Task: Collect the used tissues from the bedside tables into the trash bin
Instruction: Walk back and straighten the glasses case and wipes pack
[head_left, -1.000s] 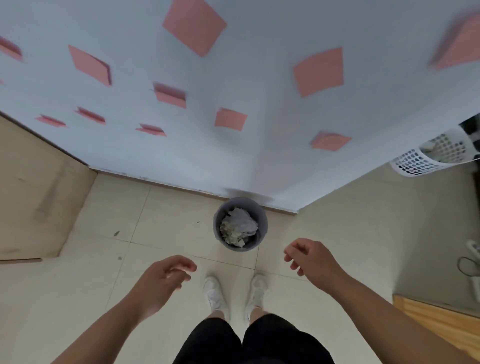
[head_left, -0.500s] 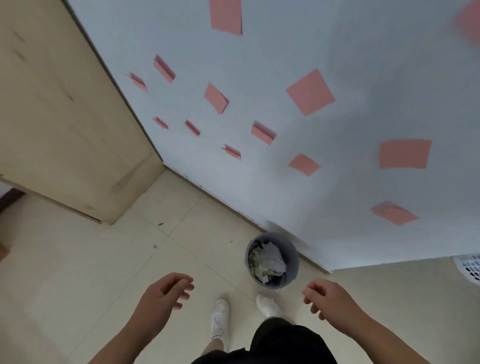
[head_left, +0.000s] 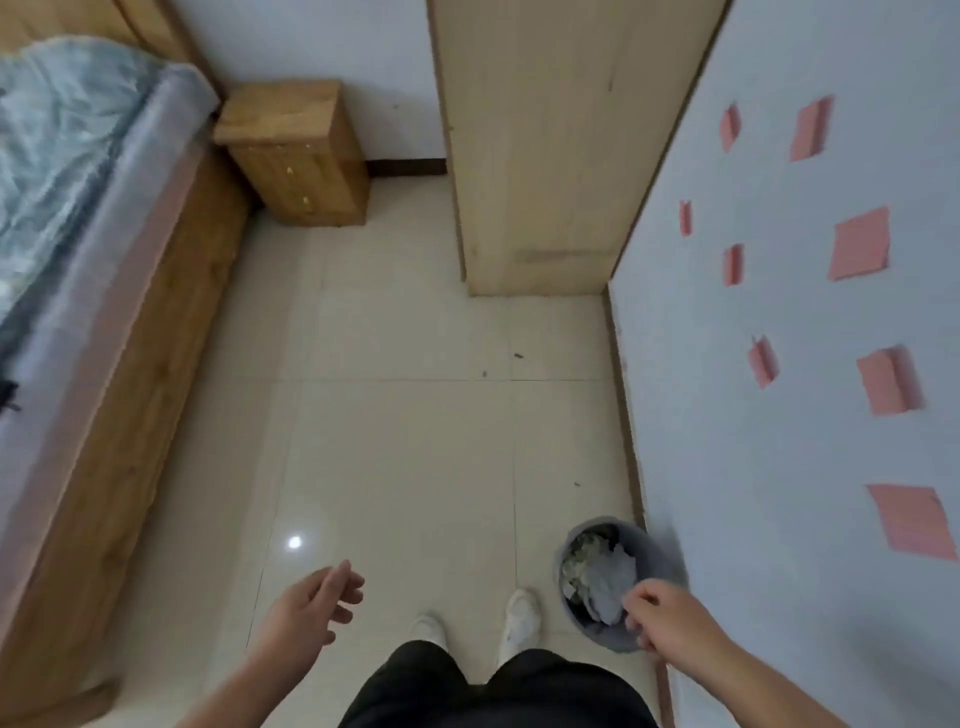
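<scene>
At the far left a bed (head_left: 78, 218) with a pale blue cover runs along its wooden frame, and 1 wooden bedside table (head_left: 293, 150) stands just beyond its corner against the back wall; its top shows bare wood. The left hand (head_left: 306, 618) hangs low over the tiled floor (head_left: 405, 441), forearm rising from the bottom edge, palm turned inward, fingers loosely spread and holding nothing. Between the hands, 2 white shoes (head_left: 519, 616) and dark shorts show below. A tall light-wood cabinet (head_left: 540, 145) stands further back, right of centre. The 1 grey trash bin (head_left: 608, 582) sits on the floor against the base of the right wall, filled with crumpled white and greenish tissues (head_left: 602, 574). The right hand (head_left: 670, 621) reaches over the bin's near rim, fingers curled downward; whether they pinch anything cannot be told. On the wall (head_left: 727, 415) at right, 9 pink sticky notes (head_left: 860, 244) are scattered.
</scene>
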